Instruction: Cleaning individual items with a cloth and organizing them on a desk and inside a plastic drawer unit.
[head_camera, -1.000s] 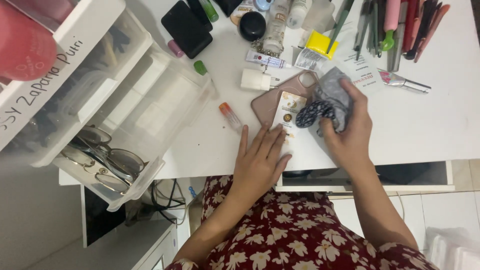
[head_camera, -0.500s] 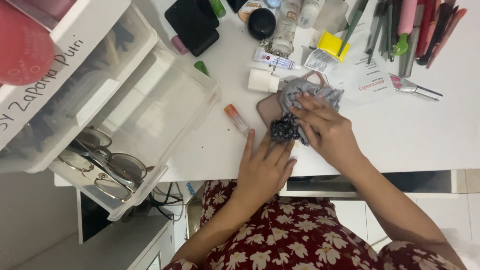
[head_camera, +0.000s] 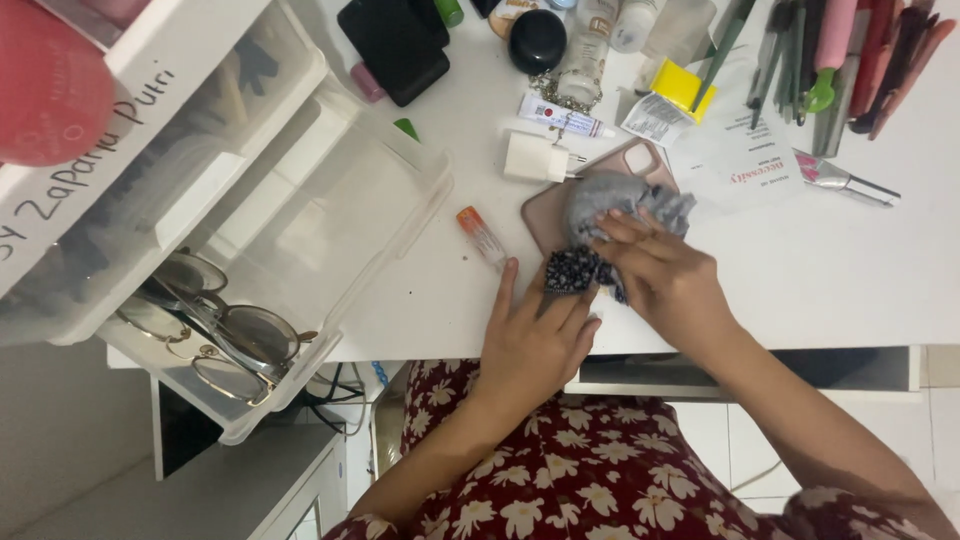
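Far left: stacked plastic drawers (head_camera: 300, 190), pulled open and jutting over the white desk (head_camera: 860, 270). Several pairs of glasses (head_camera: 215, 325) lie in the lowest one. An orange-capped tube (head_camera: 482, 235) lies just right of the drawer front, near the left fingertips.

Left hand (head_camera: 530, 335): flat, palm down, fingers spread, gripping nothing. It pins the near end of the pink phone case (head_camera: 545, 210) at the desk's front edge.

Right hand (head_camera: 665, 275): fingers closed on a bunched grey cloth (head_camera: 605, 195), pressing it onto the case. The cloth's dark patterned part (head_camera: 575, 270) sits between the two hands, touching the left fingertips.

Judgement on the wiping in hand: the left palm should stay flat so the case cannot skid; short strokes running away from the desk edge would serve better than strokes toward it, since the case's near end lies close to that edge.

Room: tight behind. A white charger plug (head_camera: 530, 158) touches or nearly touches the case's far end, with a small ointment tube (head_camera: 560, 115) and a yellow packet (head_camera: 683, 88) just beyond. A paper leaflet (head_camera: 745, 165) lies right of the cloth, and a row of pens and brushes (head_camera: 840, 50) lies further back. Bare desk opens to the right of the right hand, the widest free space.
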